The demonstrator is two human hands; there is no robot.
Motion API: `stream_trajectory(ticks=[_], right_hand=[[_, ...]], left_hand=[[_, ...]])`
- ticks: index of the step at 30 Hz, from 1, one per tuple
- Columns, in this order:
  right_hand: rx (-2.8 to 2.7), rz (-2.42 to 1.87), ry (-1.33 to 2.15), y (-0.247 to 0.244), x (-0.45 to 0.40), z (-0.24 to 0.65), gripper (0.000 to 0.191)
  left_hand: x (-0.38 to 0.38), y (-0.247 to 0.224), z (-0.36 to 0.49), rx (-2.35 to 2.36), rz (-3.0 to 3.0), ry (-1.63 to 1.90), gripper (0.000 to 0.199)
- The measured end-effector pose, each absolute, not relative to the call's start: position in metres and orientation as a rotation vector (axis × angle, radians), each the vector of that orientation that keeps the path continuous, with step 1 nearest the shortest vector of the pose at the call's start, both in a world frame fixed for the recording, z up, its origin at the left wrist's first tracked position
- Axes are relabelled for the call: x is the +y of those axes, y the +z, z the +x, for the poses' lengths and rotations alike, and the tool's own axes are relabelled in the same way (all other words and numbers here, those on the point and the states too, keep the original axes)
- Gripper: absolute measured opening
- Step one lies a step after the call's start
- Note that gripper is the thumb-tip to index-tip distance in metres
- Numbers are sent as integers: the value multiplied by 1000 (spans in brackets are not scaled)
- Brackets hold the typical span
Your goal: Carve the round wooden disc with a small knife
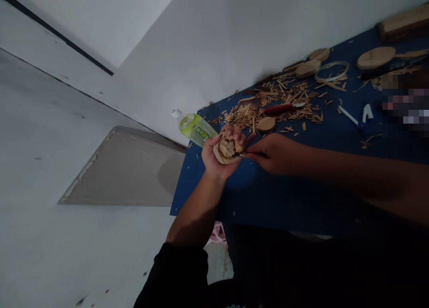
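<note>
Dim, soft shadows, near-black lower right

Tan wood piece [228, 147], dark blue table [271, 196]

Above the blue table [268, 198], your right hand [273, 154] covers most of the slim tool [239, 155], its tip too small to tell. Your left hand [213, 163] hides the wooden piece [228, 147]'s underside and the bottle [197, 128]'s base. At the table's far right corner, the picture's edge cuts off the wood block [405, 23]. Below the table, you cannot identify the half-hidden pink item [218, 233].
</note>
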State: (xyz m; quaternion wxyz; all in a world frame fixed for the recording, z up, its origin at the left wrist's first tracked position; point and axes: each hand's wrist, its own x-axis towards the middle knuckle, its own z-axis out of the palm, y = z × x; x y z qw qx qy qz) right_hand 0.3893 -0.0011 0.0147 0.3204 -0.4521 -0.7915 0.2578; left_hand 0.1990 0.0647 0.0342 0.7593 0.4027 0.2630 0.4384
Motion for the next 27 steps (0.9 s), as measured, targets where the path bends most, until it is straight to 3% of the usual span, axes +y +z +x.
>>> stream_trajectory(ticks=[19, 27], right_hand=[[-1949, -1035, 990, -11, 20, 395, 43], [-1929, -1040, 1004, -17, 23, 396, 46]], left_hand=[[75, 27, 194, 595, 827, 937, 27], [74, 27, 197, 495, 782, 888, 20]])
